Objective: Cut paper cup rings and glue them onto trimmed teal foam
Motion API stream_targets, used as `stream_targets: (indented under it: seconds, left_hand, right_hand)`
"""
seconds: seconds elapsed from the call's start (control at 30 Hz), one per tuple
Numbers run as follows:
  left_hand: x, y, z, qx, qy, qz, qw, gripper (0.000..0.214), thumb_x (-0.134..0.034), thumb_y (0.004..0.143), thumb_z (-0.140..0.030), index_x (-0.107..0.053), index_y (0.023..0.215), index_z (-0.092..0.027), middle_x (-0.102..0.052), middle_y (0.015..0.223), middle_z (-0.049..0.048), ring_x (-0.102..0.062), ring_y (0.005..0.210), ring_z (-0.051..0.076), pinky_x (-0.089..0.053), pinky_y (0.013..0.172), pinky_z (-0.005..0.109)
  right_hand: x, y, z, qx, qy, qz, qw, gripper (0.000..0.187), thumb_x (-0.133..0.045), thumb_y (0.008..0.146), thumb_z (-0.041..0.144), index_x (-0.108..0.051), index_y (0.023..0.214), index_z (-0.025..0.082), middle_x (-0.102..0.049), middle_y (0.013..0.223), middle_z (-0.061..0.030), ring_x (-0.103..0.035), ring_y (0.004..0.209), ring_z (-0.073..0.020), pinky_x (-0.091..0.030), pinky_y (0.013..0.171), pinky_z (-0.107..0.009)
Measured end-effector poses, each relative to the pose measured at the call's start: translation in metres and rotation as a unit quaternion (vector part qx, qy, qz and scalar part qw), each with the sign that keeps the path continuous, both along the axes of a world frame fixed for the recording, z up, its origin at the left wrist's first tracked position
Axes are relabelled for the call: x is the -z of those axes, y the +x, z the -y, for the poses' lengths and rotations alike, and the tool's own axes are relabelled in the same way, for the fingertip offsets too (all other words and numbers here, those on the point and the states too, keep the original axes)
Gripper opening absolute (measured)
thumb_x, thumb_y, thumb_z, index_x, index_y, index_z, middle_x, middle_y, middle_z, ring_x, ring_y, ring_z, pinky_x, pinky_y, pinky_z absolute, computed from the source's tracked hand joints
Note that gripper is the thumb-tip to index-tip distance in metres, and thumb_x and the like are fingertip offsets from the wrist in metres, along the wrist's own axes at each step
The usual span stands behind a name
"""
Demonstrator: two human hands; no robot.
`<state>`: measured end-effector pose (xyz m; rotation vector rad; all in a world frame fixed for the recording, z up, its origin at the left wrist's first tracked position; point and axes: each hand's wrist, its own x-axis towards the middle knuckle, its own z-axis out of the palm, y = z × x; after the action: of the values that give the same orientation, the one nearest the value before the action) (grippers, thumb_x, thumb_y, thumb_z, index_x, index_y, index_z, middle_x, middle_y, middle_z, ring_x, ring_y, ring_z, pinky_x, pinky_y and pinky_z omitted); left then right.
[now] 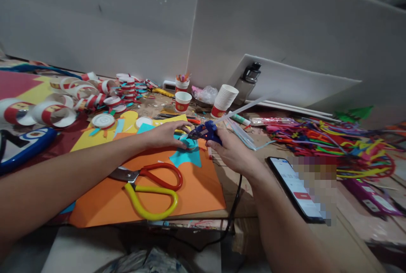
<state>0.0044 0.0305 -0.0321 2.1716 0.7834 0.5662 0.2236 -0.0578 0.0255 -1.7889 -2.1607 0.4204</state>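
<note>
On the orange sheet's [203, 197] far side lies blue paper [187, 159]; the left hand [166, 134] is there, grip unclear. The right hand [233, 149] clasps the glue gun [204, 130] alongside; a slip could burn the left.

the one view comes from a camera worn on the person's head, facing forward and down across the worktop [352, 209]. it sits close behind the work: the left forearm [95, 158] looms from the left edge, the right forearm [282, 213] rises from the bottom, and both narrow toward the left hand [168, 134] and right hand [233, 152] near the middle. the worktop's front edge crosses low in the view, with the space beneath showing below it. the wall [127, 23] behind fills the top, its right panel's upper edge sloping down rightward.
</note>
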Motion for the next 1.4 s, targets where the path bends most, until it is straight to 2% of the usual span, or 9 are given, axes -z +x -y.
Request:
stream_targets:
  seconds: [0.33, 0.5, 0.97, 1.17, 1.4]
  left_hand:
    - [0.006, 0.0, 0.002, -0.005, -0.007, 0.045, 0.999, 0.077, -0.077, 0.066, -0.037, -0.047, 0.135, -0.022, -0.062, 0.124, 0.0058, -0.057, 0.117, 0.021, -0.044, 0.098, 0.032]
    - [0.004, 0.0, 0.003, -0.012, -0.01, 0.024, 1.0, 0.078, -0.076, 0.066, -0.043, -0.048, 0.135, -0.022, -0.065, 0.119, 0.0057, -0.061, 0.11, 0.021, -0.046, 0.095, 0.032]
    - [0.005, 0.0, 0.001, -0.005, -0.011, 0.014, 1.0, 0.077, -0.075, 0.065, -0.048, -0.051, 0.133, -0.022, -0.063, 0.125, 0.0067, -0.059, 0.116, 0.023, -0.046, 0.097, 0.032]
    - [0.004, 0.0, -0.001, 0.0, -0.003, 0.022, 1.0, 0.073, -0.076, 0.065, -0.047, -0.054, 0.129, -0.021, -0.063, 0.124, 0.0066, -0.059, 0.115, 0.024, -0.046, 0.097, 0.034]
    - [0.009, -0.001, -0.003, 0.001, -0.001, 0.02, 1.0, 0.078, -0.077, 0.064, -0.046, -0.051, 0.133, -0.022, -0.066, 0.119, 0.0068, -0.061, 0.111, 0.023, -0.045, 0.096, 0.034]
  right_hand:
    - [0.003, -0.002, 0.0, -0.003, 0.013, -0.007, 1.0, 0.012, -0.05, 0.091, 0.027, -0.057, 0.097, 0.02, -0.065, 0.089, -0.0076, -0.056, 0.077, -0.0196, -0.039, 0.064, -0.029]
    - [0.004, -0.002, -0.001, 0.005, 0.008, -0.016, 1.0, 0.011, -0.05, 0.09, 0.028, -0.057, 0.093, 0.02, -0.065, 0.09, -0.0082, -0.056, 0.08, -0.021, -0.04, 0.067, -0.031]
    - [0.003, -0.009, 0.001, 0.013, -0.007, 0.016, 1.0, 0.016, -0.051, 0.091, 0.029, -0.059, 0.098, 0.017, -0.065, 0.089, -0.0097, -0.057, 0.074, -0.0197, -0.037, 0.061, -0.028]
    - [0.004, -0.012, 0.003, 0.005, -0.013, 0.019, 1.0, 0.023, -0.047, 0.093, 0.028, -0.058, 0.109, 0.015, -0.066, 0.096, -0.0113, -0.061, 0.085, -0.0203, -0.041, 0.068, -0.026]
    - [0.001, -0.013, 0.006, 0.011, 0.01, 0.059, 0.998, 0.024, -0.047, 0.094, 0.028, -0.06, 0.109, 0.016, -0.067, 0.103, -0.0129, -0.062, 0.087, -0.0218, -0.041, 0.068, -0.027]
